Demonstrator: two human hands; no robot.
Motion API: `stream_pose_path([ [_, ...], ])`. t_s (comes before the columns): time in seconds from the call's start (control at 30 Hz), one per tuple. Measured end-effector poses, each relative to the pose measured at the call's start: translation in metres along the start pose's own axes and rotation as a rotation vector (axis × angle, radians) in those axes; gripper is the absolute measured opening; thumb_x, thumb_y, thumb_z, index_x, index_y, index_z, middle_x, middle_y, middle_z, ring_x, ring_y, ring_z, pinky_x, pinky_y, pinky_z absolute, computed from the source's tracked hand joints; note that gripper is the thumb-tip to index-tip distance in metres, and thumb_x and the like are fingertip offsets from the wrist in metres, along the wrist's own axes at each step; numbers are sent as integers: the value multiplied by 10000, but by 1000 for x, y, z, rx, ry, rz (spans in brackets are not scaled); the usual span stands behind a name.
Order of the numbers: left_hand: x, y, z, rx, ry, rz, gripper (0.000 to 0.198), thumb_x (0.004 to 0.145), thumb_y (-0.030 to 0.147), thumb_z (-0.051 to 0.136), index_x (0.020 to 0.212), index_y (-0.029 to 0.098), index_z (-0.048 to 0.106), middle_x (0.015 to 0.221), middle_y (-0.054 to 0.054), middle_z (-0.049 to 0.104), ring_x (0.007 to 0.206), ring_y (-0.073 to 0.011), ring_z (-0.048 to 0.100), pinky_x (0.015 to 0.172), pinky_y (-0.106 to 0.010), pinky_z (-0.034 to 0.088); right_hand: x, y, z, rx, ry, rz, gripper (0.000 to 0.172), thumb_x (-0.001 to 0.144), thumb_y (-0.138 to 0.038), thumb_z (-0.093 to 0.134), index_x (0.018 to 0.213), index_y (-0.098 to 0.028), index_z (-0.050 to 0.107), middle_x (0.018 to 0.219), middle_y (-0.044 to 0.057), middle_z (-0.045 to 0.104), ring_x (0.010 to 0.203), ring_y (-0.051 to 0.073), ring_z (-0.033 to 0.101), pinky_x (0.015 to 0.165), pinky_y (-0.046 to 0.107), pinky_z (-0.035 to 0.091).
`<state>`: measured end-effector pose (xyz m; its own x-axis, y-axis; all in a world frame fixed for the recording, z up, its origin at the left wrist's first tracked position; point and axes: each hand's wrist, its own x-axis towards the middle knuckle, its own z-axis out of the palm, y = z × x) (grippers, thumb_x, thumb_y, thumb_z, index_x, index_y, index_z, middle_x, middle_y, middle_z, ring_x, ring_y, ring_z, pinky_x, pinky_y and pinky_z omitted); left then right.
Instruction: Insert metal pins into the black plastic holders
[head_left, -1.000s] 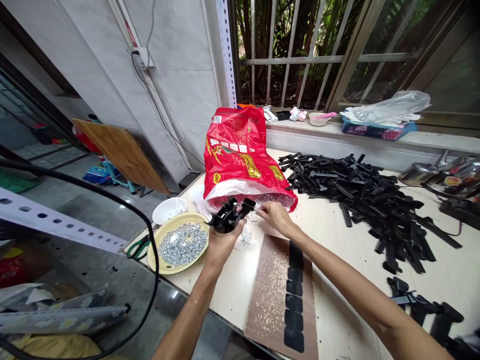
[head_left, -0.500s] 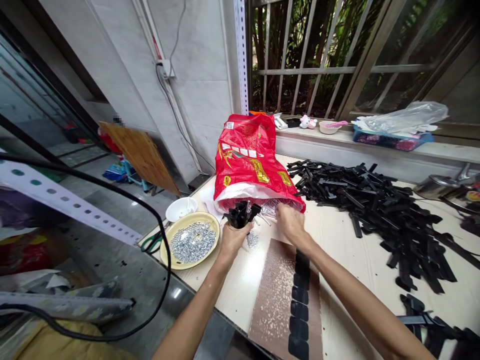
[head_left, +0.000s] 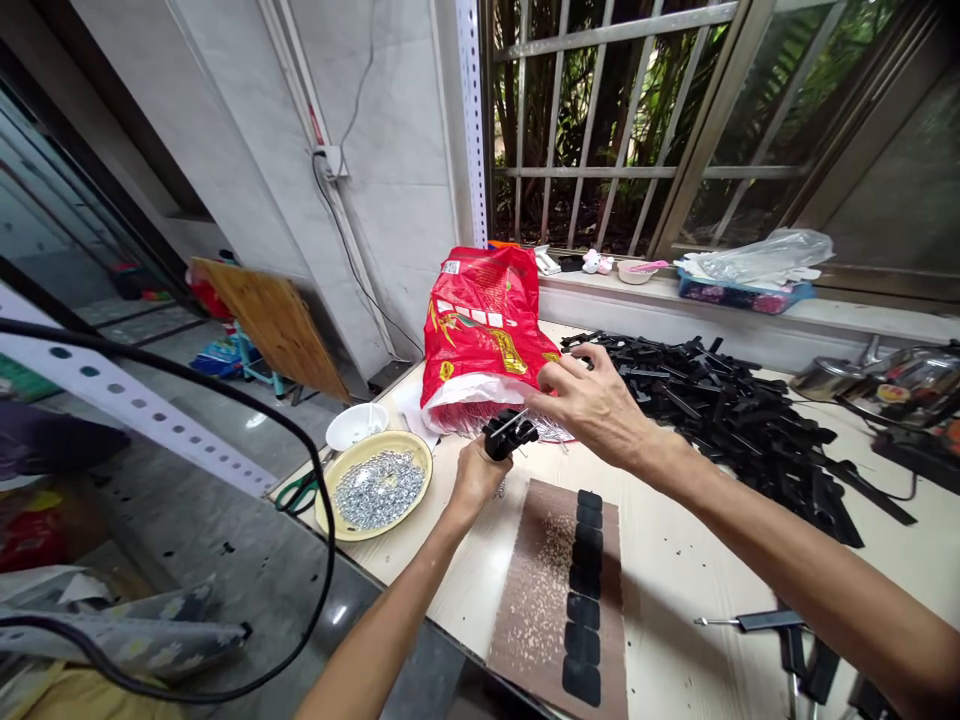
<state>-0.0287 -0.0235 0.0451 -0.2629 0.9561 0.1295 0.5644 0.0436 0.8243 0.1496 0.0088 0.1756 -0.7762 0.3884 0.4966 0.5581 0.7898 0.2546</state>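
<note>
My left hand [head_left: 477,478] is wrapped round a bundle of black plastic pieces [head_left: 510,436], their ends pointing up and away. Over them, my right hand [head_left: 600,412] pinches a thin metal pin [head_left: 514,422], whose far end meets the bundle. The other right fingers are curled and partly raised. Just behind both hands lies a red bag [head_left: 484,325], its white-lined mouth facing me with many thin metal pins [head_left: 469,415] inside. Below the hands a brown board [head_left: 525,580] carries a row of black pads [head_left: 583,600] and pale specks.
A yellow dish [head_left: 324,520] of small silvery parts, a white bowl [head_left: 352,425] and green-handled scissors [head_left: 296,493] stand at the table's left edge. A heap of black plastic pieces [head_left: 720,410] spreads at right. More black pieces with metal rods [head_left: 787,630] lie front right.
My right hand has come out of the bag's mouth and moved over the bundle with a pin. My left hand has turned the bundle slightly rightward. The view has shifted a little.
</note>
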Motion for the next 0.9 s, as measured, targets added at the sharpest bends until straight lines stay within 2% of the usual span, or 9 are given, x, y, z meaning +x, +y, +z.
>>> stream_pose_path([
  [0.13,-1,11,-2,-46,-41,11,55,593,134,583,550,149,553,522,30,504,555,-137,517,512,-211,317,3,6,-16,-54,3,-21,204,916,-180,479,911,-275,659,917,43,582,871,197,470,969,477,243],
  [0.33,-5,23,6,-10,-50,50,85,556,80,584,521,148,546,503,33,502,557,-136,509,513,-219,308,5,0,-11,26,-40,-147,183,901,-183,525,834,-273,668,882,21,584,886,174,483,1007,476,217],
  [0.47,-6,24,14,-236,-106,-11,90,520,66,622,559,138,584,547,17,567,580,-145,538,541,-229,371,3,-2,-16,108,-42,-168,237,899,-228,540,1097,-333,620,1006,21,610,958,184,503,1028,499,221],
  [0.53,-7,26,13,-490,-204,-86,144,522,92,667,658,123,630,631,-11,628,607,-155,578,581,-247,430,-5,1,-16,178,52,8,372,890,-289,556,1258,-334,522,1113,46,599,1027,213,504,1015,506,262],
  [0.67,-12,39,6,-876,-332,-196,345,571,207,747,887,103,654,763,-63,676,637,-172,648,643,-287,491,-38,-6,10,641,345,658,435,908,-412,480,1308,-241,492,1123,97,607,1025,237,545,897,433,422],
  [0.7,-14,42,6,-915,-351,-192,399,576,231,763,937,103,649,783,-70,680,645,-177,656,650,-293,497,-47,-12,22,853,347,765,460,898,-453,479,1300,-232,500,1135,98,606,1017,235,560,870,414,447],
  [0.8,-16,48,15,-933,-397,-97,502,619,322,774,1049,107,630,880,-100,691,743,-207,668,692,-314,509,-64,-35,58,1460,158,894,497,855,-553,488,1220,-226,569,1138,77,622,1022,228,580,881,392,459],
  [0.87,-16,48,27,-867,-339,-10,491,677,396,734,1065,114,631,960,-113,688,869,-231,654,765,-328,502,-66,-48,76,1709,130,994,505,839,-596,480,1175,-236,594,1119,56,640,1006,218,595,889,386,459],
  [0.9,-15,48,33,-816,-279,21,477,708,428,705,1065,120,633,998,-114,683,927,-238,639,808,-334,491,-64,-53,82,1776,180,1051,506,829,-605,486,1167,-243,593,1113,47,646,1003,214,599,888,383,463],
])
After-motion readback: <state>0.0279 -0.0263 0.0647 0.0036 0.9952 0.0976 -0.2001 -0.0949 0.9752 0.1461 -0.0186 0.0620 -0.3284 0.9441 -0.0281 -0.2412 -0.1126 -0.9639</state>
